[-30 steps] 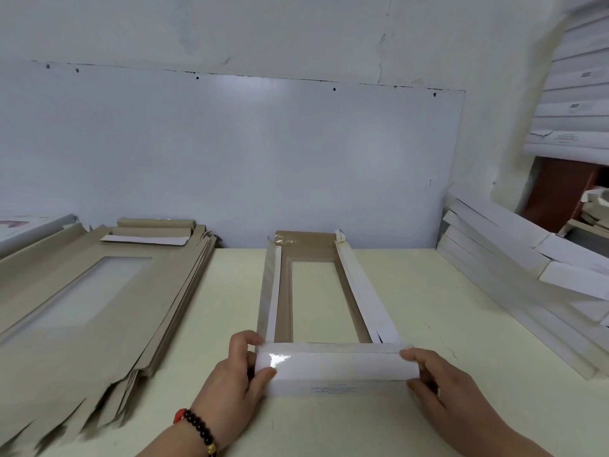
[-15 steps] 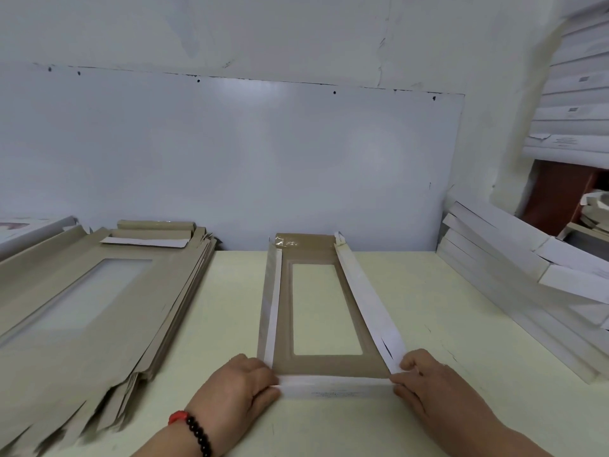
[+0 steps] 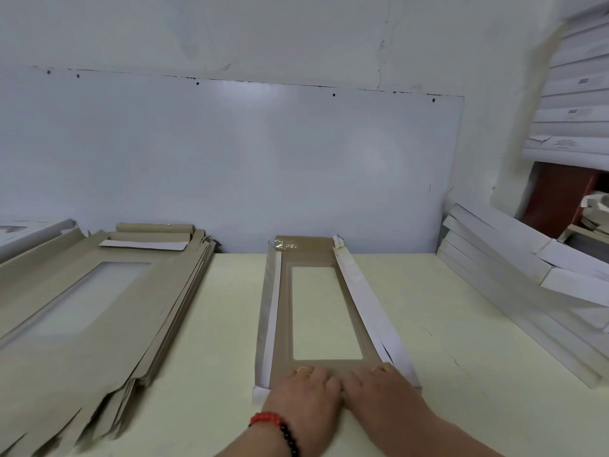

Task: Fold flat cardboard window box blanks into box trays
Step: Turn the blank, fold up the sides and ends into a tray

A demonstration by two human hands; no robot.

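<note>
The long brown cardboard window box blank (image 3: pixel 316 311) is judged light, thin and springy at its creases, easily dented around the clear film window (image 3: pixel 326 311), so it is best pressed and taken at the solid end panels and side walls, not the film. It is seen lying on the pale yellow table (image 3: pixel 461 324), its white-faced side flaps (image 3: pixel 362 301) partly raised. On the blank's near end, the left hand (image 3: pixel 306 390) and right hand (image 3: pixel 379 390) are laid side by side, fingers flat and pressing, nothing gripped.
</note>
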